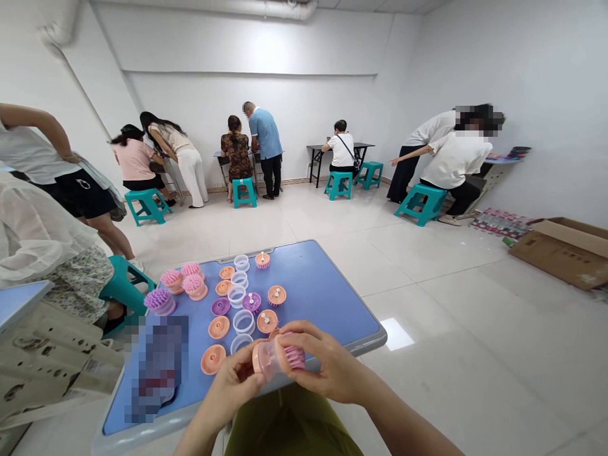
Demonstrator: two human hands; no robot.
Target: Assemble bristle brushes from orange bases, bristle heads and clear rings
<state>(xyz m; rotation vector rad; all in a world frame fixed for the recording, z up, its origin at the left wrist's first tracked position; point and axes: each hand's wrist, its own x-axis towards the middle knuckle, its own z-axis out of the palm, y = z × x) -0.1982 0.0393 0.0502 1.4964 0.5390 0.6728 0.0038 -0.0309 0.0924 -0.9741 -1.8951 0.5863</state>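
Note:
Between my two hands, above the desk's near edge, is a scalp massage brush with a peach cap, a clear middle ring and pink bristles. My left hand grips its capped end, and my right hand is wrapped round the bristle end. Beyond them on the blue desk lie a column of peach and purple caps, a column of clear rings, and bristle heads with white stems facing up. Several whole brushes, pink and purple, stand at the far left.
A blurred dark flat item lies on the desk's left part. Another desk and a person in a floral skirt on a teal stool are close by on the left. Other people work along the walls. A cardboard box sits on the floor at right.

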